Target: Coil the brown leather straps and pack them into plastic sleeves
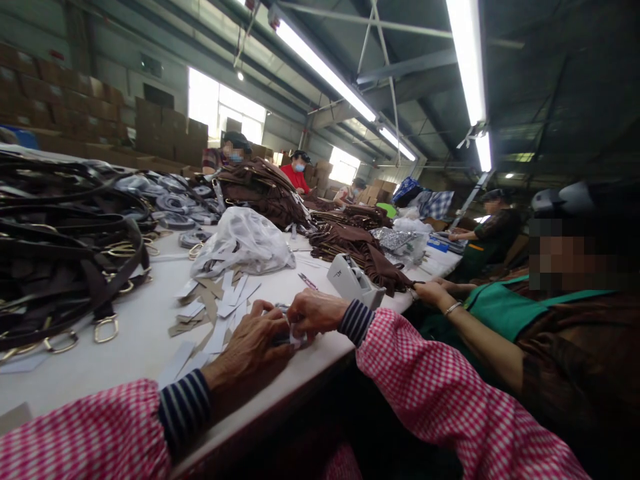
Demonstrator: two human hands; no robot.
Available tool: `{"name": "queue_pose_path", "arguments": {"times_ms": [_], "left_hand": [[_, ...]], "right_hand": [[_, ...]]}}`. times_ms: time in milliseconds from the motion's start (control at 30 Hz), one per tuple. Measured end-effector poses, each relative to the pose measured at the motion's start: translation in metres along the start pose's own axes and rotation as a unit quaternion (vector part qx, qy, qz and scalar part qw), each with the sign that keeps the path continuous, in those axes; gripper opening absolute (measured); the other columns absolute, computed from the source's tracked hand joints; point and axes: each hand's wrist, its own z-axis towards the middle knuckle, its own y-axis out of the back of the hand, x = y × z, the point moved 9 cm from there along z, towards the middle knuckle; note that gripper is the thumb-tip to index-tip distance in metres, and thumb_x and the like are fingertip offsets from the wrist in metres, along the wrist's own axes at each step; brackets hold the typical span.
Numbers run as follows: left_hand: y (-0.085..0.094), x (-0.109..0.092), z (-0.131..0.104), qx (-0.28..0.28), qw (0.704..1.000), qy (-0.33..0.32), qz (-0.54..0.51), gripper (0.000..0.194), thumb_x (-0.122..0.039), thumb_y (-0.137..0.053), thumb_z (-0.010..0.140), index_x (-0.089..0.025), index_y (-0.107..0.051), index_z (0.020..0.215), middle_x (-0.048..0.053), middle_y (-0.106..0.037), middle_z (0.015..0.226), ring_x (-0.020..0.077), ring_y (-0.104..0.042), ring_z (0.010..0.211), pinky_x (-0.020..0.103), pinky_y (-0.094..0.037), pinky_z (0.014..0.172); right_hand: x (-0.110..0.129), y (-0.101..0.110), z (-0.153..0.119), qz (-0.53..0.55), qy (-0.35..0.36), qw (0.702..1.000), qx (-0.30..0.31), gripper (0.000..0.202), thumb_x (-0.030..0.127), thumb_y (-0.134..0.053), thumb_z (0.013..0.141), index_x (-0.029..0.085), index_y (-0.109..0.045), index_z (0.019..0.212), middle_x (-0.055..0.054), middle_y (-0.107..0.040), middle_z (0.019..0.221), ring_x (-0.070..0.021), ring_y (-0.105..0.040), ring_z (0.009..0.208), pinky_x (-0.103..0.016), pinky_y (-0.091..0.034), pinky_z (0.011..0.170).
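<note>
Near the front edge of the white table [125,360], my left hand [253,340] has its fingers curled over a small greyish item [283,337], mostly hidden. My right hand [315,312] meets it from the right, its fingers pinched on the same item, where a bit of clear or whitish film shows. Just behind my right hand stands a white tape dispenser [355,283], with a pen [307,281] to its left. Paper and card strips [225,307] lie scattered beyond my left hand.
Dark straps with gold buckles [100,267] heap up at the left. A clear plastic bag [245,243] sits mid-table, with brown fabric pieces [350,250] behind. At the right, a person in a green apron [505,307] holds brown fabric. Other people sit farther back.
</note>
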Motion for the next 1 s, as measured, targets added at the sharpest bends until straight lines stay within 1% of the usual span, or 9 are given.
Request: {"name": "queue_pose_path", "arguments": {"times_ms": [100,233,333,433,600,733,833,933,1000], "left_hand": [[0.002,-0.003,-0.002,-0.021,1.0,-0.019,-0.001,0.028,-0.049,-0.06,0.093,-0.032,-0.078,0.106,0.007,-0.07,0.101,0.0303,-0.047,0.106,0.041,-0.043,0.09],[0.0,-0.005,-0.004,-0.032,0.999,-0.032,0.003,0.024,-0.046,-0.059,0.094,-0.03,-0.076,0.1,0.007,-0.068,0.096,0.0297,-0.048,0.105,0.04,-0.044,0.089],[0.0,-0.009,-0.005,-0.038,0.998,-0.046,-0.001,0.024,-0.045,-0.058,0.093,-0.029,-0.074,0.103,0.007,-0.067,0.097,0.0294,-0.048,0.104,0.04,-0.045,0.087],[-0.001,-0.012,-0.004,-0.031,0.998,-0.059,0.005,0.028,-0.043,-0.052,0.095,-0.023,-0.072,0.098,0.01,-0.067,0.099,0.03,-0.047,0.105,0.041,-0.044,0.086],[-0.002,-0.012,-0.002,0.009,0.999,-0.038,-0.004,0.029,-0.042,-0.052,0.094,-0.021,-0.071,0.099,0.01,-0.067,0.101,0.0301,-0.048,0.101,0.042,-0.043,0.084],[0.01,-0.004,0.004,-0.017,0.999,0.019,-0.048,0.029,-0.043,-0.054,0.089,-0.019,-0.07,0.085,0.008,-0.066,0.09,0.0286,-0.051,0.095,0.041,-0.042,0.084],[0.025,0.01,0.007,-0.057,0.987,0.096,-0.118,0.035,-0.049,-0.057,0.084,-0.017,-0.065,0.072,0.004,-0.06,0.075,0.0242,-0.052,0.082,0.036,-0.041,0.076],[0.028,0.023,0.005,-0.047,0.953,0.17,-0.246,0.034,-0.051,-0.062,0.079,-0.017,-0.064,0.072,0.0,-0.053,0.067,0.0184,-0.049,0.069,0.03,-0.037,0.063],[0.029,0.03,0.001,-0.049,0.92,0.216,-0.323,0.032,-0.049,-0.066,0.072,-0.017,-0.066,0.074,0.002,-0.057,0.074,0.0199,-0.052,0.073,0.028,-0.039,0.059]], "right_hand": [[0.02,0.004,-0.008,-0.161,0.049,0.985,-0.04,0.008,0.008,-0.069,0.081,0.013,-0.074,0.079,-0.002,-0.069,0.066,-0.0121,-0.063,0.061,-0.02,-0.039,0.057],[0.027,-0.008,-0.021,-0.298,0.089,0.946,-0.094,0.009,0.02,-0.065,0.089,0.016,-0.073,0.09,-0.007,-0.075,0.086,-0.0171,-0.066,0.074,-0.025,-0.038,0.062],[0.026,-0.022,-0.031,-0.332,0.12,0.922,-0.156,0.012,0.021,-0.06,0.094,0.018,-0.068,0.102,-0.006,-0.074,0.099,-0.0166,-0.066,0.078,-0.026,-0.038,0.062],[0.024,-0.032,-0.037,-0.356,0.129,0.903,-0.204,0.011,0.018,-0.054,0.097,0.017,-0.065,0.095,-0.006,-0.071,0.096,-0.0159,-0.063,0.076,-0.026,-0.036,0.059],[0.025,-0.028,-0.045,-0.3,0.136,0.92,-0.212,0.006,0.024,-0.062,0.094,0.018,-0.063,0.095,-0.004,-0.067,0.097,-0.0143,-0.062,0.077,-0.024,-0.038,0.061],[0.03,-0.019,-0.056,-0.306,0.116,0.909,-0.258,0.011,0.017,-0.055,0.096,0.018,-0.063,0.102,-0.005,-0.065,0.099,-0.0161,-0.062,0.083,-0.025,-0.044,0.067],[0.034,-0.014,-0.063,-0.301,0.096,0.893,-0.322,0.024,0.017,-0.053,0.096,0.016,-0.061,0.118,-0.009,-0.064,0.109,-0.0215,-0.06,0.1,-0.03,-0.05,0.082],[0.036,-0.01,-0.067,-0.265,0.09,0.88,-0.385,0.045,0.014,-0.055,0.093,0.018,-0.054,0.138,-0.011,-0.061,0.126,-0.0262,-0.054,0.115,-0.038,-0.051,0.097],[0.037,-0.009,-0.068,-0.249,0.094,0.868,-0.42,0.054,0.012,-0.055,0.092,0.02,-0.049,0.146,-0.011,-0.058,0.134,-0.0273,-0.051,0.119,-0.041,-0.05,0.102]]}}
